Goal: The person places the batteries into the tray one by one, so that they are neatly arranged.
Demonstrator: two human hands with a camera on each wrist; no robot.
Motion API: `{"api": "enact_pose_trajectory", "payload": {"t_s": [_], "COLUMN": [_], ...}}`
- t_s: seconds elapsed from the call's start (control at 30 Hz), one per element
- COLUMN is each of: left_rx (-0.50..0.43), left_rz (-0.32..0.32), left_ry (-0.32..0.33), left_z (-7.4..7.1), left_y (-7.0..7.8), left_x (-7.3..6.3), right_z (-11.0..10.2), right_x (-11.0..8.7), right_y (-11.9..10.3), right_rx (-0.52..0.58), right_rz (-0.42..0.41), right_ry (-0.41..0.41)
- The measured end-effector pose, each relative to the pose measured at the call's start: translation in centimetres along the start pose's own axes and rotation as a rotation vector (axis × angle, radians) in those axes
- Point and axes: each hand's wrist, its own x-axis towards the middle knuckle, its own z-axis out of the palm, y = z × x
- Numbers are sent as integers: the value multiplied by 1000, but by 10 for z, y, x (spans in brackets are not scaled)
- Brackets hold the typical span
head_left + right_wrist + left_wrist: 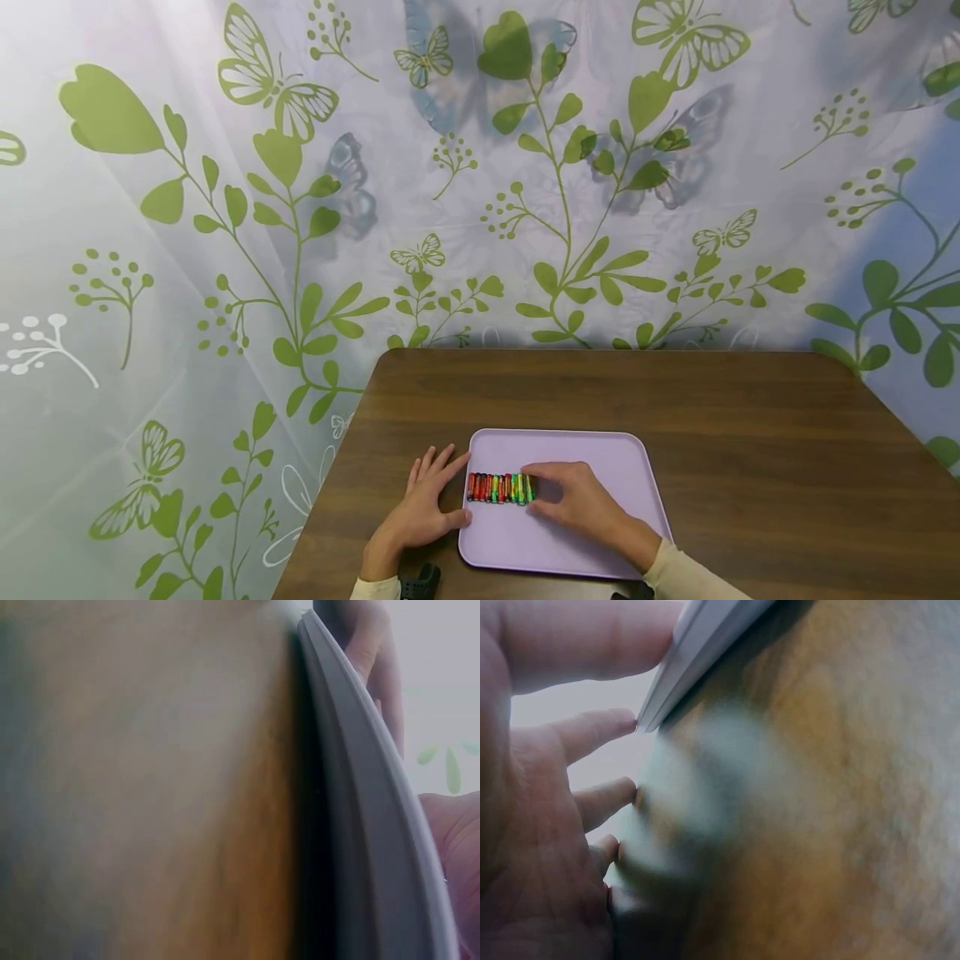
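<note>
Several small batteries (495, 488), red ones at the left and green-yellow ones toward the right, lie side by side in a row on a lilac tray (555, 542). My right hand (588, 504) is at the row's right end, thumb and index finger pinching the last battery by its two ends. With fingers spread, my left hand (423, 504) rests at the tray's left edge, its thumb touching the rim. In the left wrist view the left hand (540, 817) shows straight fingers by the tray's edge (712, 645). The right wrist view shows mostly the tray's side (375, 795); the batteries are hidden there.
The tray stands on a brown wooden table (750, 467). Behind it hangs a pale curtain (465, 250) printed with green leaves and butterflies. A dark strap (420, 582) is at the left wrist.
</note>
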Motion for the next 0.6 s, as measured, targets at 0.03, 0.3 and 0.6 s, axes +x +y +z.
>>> {"api": "enact_pose_trajectory", "payload": {"t_s": [0.03,0.3,0.6], "left_rx": [-7,-8,25], "left_rz": [-1,4,-102], "left_ry": [2,-1,-24], "left_z": [-1,-1,-4], "left_y": [1,1,6], "left_x": [0,2,1], "right_z": [0,-3,-43], "right_x": [0,-4,-31], "right_y": [0,-2,15], "right_rx": [-5,-88,-158], "right_rz": [-5,-48,-46], "right_ry": [0,29,79]}}
